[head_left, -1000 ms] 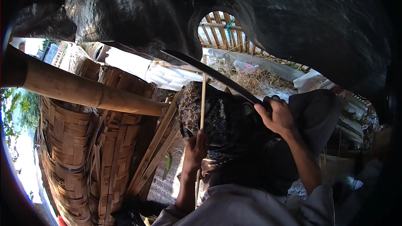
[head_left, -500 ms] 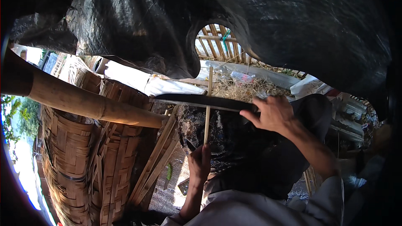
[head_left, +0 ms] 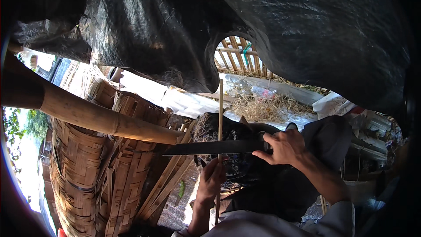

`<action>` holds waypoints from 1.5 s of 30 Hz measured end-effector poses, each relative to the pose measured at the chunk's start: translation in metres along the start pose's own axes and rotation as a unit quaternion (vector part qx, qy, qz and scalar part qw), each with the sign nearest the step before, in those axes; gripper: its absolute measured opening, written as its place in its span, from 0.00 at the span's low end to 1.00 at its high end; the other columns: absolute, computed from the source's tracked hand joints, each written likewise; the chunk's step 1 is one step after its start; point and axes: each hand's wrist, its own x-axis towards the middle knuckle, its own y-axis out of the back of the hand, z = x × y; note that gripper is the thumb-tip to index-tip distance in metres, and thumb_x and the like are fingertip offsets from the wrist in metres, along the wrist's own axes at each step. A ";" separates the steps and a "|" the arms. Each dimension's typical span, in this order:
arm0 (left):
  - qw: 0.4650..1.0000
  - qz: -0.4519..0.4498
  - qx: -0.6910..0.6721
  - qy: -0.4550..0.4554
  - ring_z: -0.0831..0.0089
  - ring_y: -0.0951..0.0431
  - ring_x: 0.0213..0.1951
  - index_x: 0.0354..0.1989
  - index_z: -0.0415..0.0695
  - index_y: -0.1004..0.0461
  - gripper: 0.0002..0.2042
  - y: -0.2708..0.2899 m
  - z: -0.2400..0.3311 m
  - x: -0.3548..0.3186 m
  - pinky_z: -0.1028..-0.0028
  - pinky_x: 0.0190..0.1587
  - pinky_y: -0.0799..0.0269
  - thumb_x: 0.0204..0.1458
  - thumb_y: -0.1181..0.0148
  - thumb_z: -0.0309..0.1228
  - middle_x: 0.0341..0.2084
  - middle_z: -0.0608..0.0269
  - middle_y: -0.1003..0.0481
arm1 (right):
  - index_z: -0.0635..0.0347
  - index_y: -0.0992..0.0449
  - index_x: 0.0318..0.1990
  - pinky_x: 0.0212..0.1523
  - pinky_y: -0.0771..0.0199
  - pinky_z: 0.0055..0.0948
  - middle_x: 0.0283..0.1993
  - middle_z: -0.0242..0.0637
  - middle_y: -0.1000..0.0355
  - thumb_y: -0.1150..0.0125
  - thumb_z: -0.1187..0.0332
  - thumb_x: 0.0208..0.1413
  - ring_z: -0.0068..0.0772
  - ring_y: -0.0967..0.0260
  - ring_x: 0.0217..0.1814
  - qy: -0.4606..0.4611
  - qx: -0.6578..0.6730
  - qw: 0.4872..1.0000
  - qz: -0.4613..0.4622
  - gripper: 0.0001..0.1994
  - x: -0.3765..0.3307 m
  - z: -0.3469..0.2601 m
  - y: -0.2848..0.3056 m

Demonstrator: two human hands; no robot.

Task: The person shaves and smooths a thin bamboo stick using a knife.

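Long dark knife [head_left: 210, 148] crosswise over a thin pale stick [head_left: 220, 116]

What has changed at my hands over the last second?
The right hand has brought the knife along the stick toward the left hand; the knife was tilted and now lies roughly level across the stick. Nothing was let go. Unchanged: the left hand's grip on the stick, and the woven basket standing at left.
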 end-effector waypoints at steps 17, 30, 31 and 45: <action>0.998 -0.058 -0.035 0.012 0.88 0.48 0.13 0.61 0.38 0.47 0.22 -0.012 -0.012 0.002 0.85 0.15 0.52 0.60 0.59 0.33 0.14 0.78 0.48 | 0.54 0.27 0.25 0.18 0.30 0.35 0.11 0.38 0.33 0.53 0.35 0.47 0.38 0.30 0.13 -0.034 0.003 0.999 0.027 0.29 -0.004 0.007 -0.004; 0.998 -0.025 0.035 0.042 0.88 0.45 0.12 0.55 0.33 0.39 0.17 -0.010 0.002 -0.033 0.84 0.14 0.49 0.59 0.58 0.26 0.11 0.77 0.45 | 0.59 0.23 0.30 0.35 0.29 0.44 0.20 0.43 0.28 0.48 0.42 0.49 0.47 0.28 0.23 -0.131 0.165 0.971 0.115 0.25 0.004 0.018 -0.002; 0.998 -0.031 0.035 0.036 0.88 0.44 0.12 0.55 0.33 0.39 0.17 -0.010 0.004 -0.031 0.84 0.14 0.49 0.59 0.57 0.26 0.10 0.77 0.44 | 0.58 0.23 0.31 0.34 0.29 0.44 0.19 0.43 0.28 0.49 0.41 0.48 0.46 0.28 0.23 -0.105 0.099 0.986 0.081 0.26 -0.002 0.013 0.001; 0.998 -0.047 0.007 0.032 0.90 0.44 0.14 0.56 0.37 0.40 0.16 -0.005 0.019 -0.022 0.85 0.16 0.47 0.59 0.58 0.24 0.13 0.78 0.42 | 0.54 0.22 0.33 0.26 0.27 0.38 0.21 0.44 0.28 0.50 0.34 0.44 0.44 0.27 0.24 -0.093 -0.011 0.996 0.012 0.30 0.001 0.019 0.011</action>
